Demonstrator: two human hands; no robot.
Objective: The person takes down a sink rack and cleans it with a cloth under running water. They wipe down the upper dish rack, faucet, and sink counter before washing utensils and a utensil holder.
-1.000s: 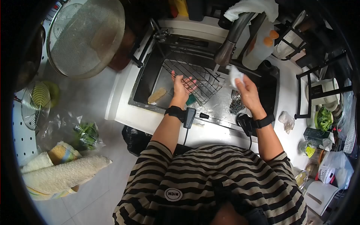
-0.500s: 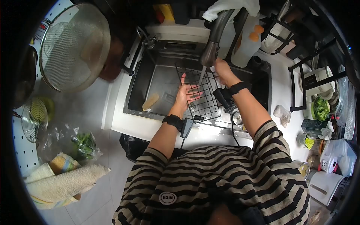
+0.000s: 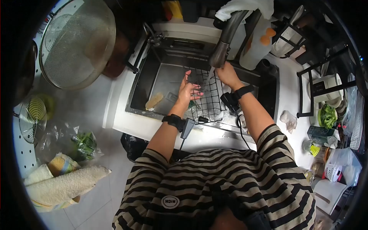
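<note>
Fingers of my left hand spread apart against the black wire-grid rack over the dark rectangular sink; I'd best brace it steadily. My right hand's grip, beside the grey metal faucet, I cannot tell.

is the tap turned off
No, a stream of water runs from the tap down toward the black wire rack.

Black-and-tan striped shirt, white oval "RICH" patch on its front; beyond its sleeves, black wristbands with cabled devices.
</note>
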